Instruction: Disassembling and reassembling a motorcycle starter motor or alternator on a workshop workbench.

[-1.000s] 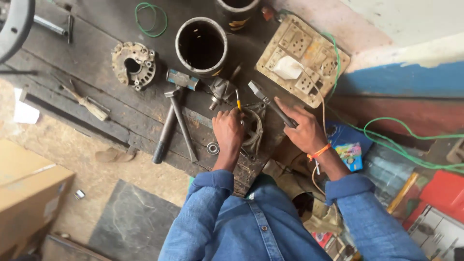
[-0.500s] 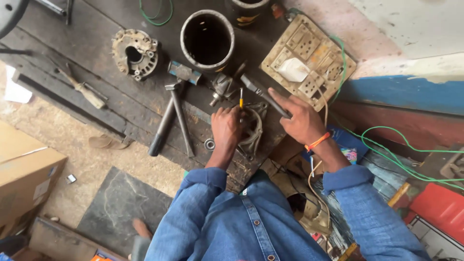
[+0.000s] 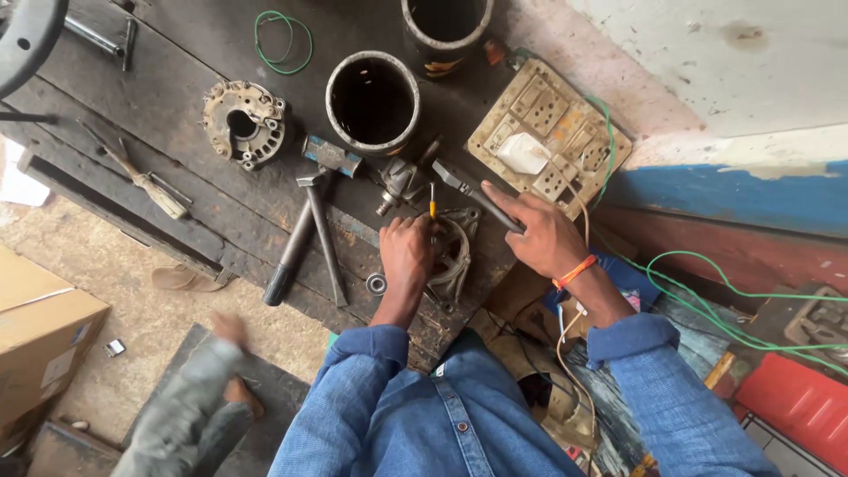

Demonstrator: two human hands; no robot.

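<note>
The left hand (image 3: pixel 408 247) has its grip pinched round a yellow-handled screwdriver (image 3: pixel 432 201) over the metal housing (image 3: pixel 455 252) near the desk's (image 3: pixel 203 212) near edge, while the right hand (image 3: pixel 541 231) is clenched on dark pliers (image 3: pixel 468 190). Farther off stand two black cylinders (image 3: pixel 373 102). A brown cardboard box (image 3: pixel 40 331) sits on the floor, left.

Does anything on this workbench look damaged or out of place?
Yes. The switch board at the bench's back edge is dirty and worn, lying loose with green wire trailing off it. The right hand holds pliers beside it; the left hand rests on a metal housing.
</note>
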